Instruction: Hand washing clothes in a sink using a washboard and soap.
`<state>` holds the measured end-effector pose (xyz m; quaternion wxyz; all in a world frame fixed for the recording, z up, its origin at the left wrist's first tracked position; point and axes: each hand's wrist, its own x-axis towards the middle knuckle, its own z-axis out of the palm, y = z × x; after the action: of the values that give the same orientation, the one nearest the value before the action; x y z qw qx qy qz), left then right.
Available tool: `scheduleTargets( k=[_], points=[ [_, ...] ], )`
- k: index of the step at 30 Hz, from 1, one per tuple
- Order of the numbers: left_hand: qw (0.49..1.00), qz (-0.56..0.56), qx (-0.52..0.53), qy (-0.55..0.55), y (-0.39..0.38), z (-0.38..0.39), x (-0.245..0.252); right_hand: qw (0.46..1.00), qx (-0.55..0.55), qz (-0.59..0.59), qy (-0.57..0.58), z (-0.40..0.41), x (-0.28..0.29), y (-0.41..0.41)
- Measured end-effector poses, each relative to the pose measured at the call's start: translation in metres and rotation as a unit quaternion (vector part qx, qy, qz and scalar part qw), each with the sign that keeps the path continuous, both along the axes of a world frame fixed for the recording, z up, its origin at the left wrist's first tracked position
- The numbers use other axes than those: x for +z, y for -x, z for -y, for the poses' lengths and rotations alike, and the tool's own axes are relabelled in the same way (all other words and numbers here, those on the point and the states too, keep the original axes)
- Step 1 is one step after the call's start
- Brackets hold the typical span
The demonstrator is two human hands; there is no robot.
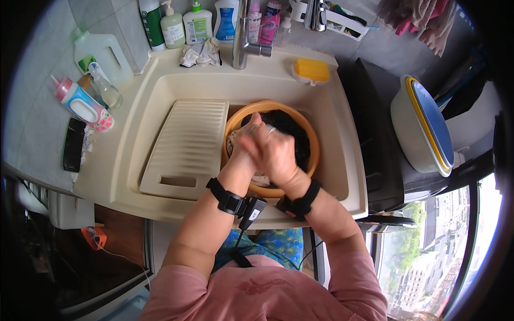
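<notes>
My left hand and my right hand are pressed together above an orange plastic basin. Their fingers overlap and are partly blurred; a small whitish bit shows between them, and I cannot tell whether either hand holds something. Dark cloth and some light cloth lie in the basin, partly hidden by my hands. The basin stands in a cream laundry sink, beside its ribbed washboard. Each wrist wears a black strap with a small device.
A chrome faucet rises behind the basin, with a white cloth and a yellow soap bar on the ledge. Soap bottles line the wall. A phone and a detergent bottle are at left; nested basins stand at right.
</notes>
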<state>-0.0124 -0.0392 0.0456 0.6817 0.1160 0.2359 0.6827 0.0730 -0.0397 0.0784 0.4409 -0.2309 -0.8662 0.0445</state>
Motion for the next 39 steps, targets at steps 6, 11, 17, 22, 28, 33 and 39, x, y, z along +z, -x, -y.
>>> scheduleTargets(
  k=[6,11,17,22,28,33,39],
  points=[
    [0.996,-0.048,-0.012,0.07,-0.014,0.0,0.018,0.975,-0.16,-0.058,0.143,-0.057,-0.013,-0.023],
    [0.994,-0.068,-0.082,0.014,0.006,0.002,0.019,0.919,0.118,-0.157,0.342,-0.068,-0.017,-0.051],
    [0.977,-0.212,-0.038,0.011,0.032,0.004,0.005,0.828,0.094,0.165,0.528,-0.058,0.003,-0.057],
    [0.885,-0.465,-0.032,0.011,0.032,0.002,0.012,0.808,0.169,-0.137,0.548,-0.064,-0.016,-0.057],
    [0.938,-0.345,0.006,0.028,0.038,-0.003,0.01,0.716,0.127,-0.317,0.609,-0.074,-0.031,-0.041],
    [0.985,-0.084,0.154,-0.004,0.015,-0.014,-0.02,0.827,0.06,-0.145,0.54,-0.036,-0.013,-0.011],
    [0.99,-0.069,0.032,0.122,-0.013,-0.008,0.015,0.989,-0.109,-0.019,0.102,-0.04,-0.017,-0.006]
  ],
)
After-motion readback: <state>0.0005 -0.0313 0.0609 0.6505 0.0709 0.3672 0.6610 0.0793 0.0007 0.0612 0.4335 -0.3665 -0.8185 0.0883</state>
